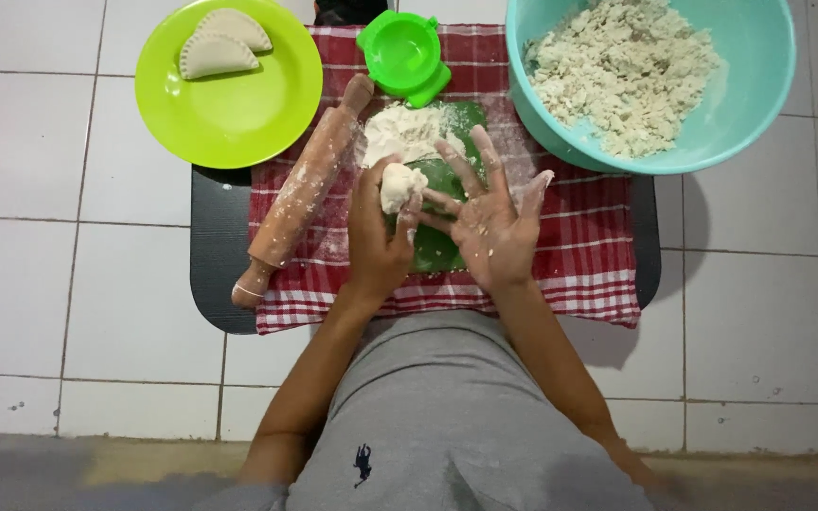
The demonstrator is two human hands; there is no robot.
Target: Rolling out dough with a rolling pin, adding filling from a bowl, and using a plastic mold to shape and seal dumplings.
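Note:
My left hand (379,237) grips a small ball of white dough (400,186) over a dark green mat (439,241) dusted with a heap of flour (407,131). Beside it my right hand (490,216) is spread open, palm up and floury, its fingertips touching the left hand's fingers next to the dough. A wooden rolling pin (301,192) lies diagonally just left of my left hand, on a red checked cloth (587,248).
A lime green plate (239,114) at the upper left holds two folded half-moon pastries (216,43). A green hinged dumpling press (403,55) sits at the top middle. A teal bowl (757,85) of crumbly dough stands at the upper right. A black board (220,251) lies under the cloth on white tiles.

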